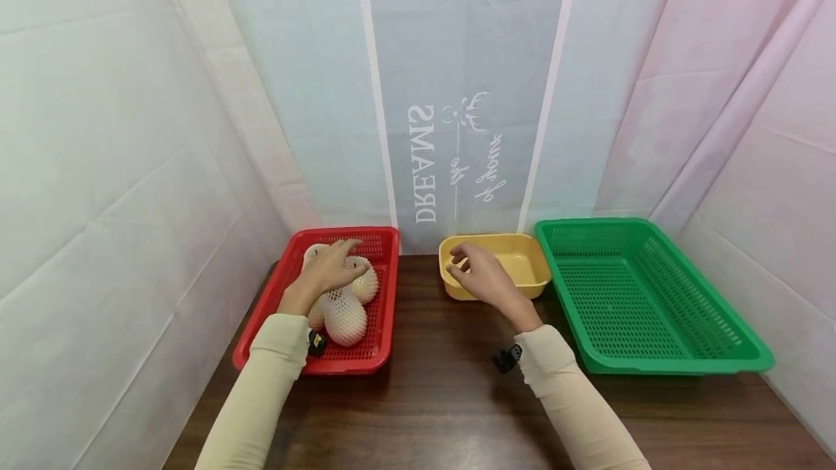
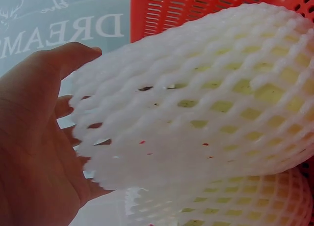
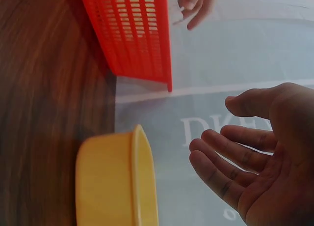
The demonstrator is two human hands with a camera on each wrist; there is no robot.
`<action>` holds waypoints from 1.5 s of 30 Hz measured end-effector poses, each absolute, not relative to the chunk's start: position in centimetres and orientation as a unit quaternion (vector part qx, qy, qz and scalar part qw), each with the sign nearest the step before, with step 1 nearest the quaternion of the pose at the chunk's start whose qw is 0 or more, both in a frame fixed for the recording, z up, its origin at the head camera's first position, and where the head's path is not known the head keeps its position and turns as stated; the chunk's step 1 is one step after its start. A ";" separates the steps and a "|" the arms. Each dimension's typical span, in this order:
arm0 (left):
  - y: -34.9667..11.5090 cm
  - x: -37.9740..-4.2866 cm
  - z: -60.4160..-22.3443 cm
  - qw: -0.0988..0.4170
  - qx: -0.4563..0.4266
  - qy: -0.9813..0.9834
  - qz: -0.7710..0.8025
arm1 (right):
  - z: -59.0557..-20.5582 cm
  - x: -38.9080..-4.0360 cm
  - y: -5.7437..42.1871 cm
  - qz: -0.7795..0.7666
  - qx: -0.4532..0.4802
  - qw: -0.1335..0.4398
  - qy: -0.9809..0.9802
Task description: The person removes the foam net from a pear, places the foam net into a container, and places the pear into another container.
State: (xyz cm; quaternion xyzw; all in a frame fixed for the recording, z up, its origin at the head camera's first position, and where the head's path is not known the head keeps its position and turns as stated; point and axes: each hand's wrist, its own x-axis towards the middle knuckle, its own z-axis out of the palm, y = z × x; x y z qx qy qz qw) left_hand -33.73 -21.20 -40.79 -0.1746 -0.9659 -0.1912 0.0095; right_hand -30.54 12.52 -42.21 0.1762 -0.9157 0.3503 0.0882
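Note:
Several pale yellow-green round fruits point(image 1: 346, 319) in white foam net sleeves lie in the red basket point(image 1: 385, 325) on the left. Over them hovers my left hand point(image 1: 326, 268), thumb and fingers apart. In the left wrist view that hand point(image 2: 37, 137) is beside the loose end of one foam net sleeve point(image 2: 196, 93); part of the fingers is hidden behind it, and contact is unclear. My right hand point(image 1: 485, 275) is above the yellow basin point(image 1: 532, 283), holding nothing. The right wrist view shows its fingers point(image 3: 235, 152) loosely bent and the thumb apart.
A large green basket point(image 1: 617, 303) stands right of the yellow basin, nearly against it. All the containers sit on a dark wooden table point(image 1: 431, 397). Behind hangs a printed cloth point(image 1: 470, 56), with pale cloth walls at both sides.

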 end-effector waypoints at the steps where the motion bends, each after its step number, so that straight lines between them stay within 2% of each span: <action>1: -21.2 -33.7 -40.9 0.008 -0.175 -0.966 -0.191 | -42.4 -30.6 12.2 0.352 0.178 0.090 -0.914; 27: -20.9 -35.0 -42.7 -0.045 -0.179 -0.958 -0.218 | -44.3 -31.3 6.5 0.388 0.175 0.047 -0.904; 45: -20.4 -35.0 -43.6 -0.081 -0.136 -0.963 -0.217 | -45.6 -31.2 4.4 0.404 0.168 -0.016 -0.899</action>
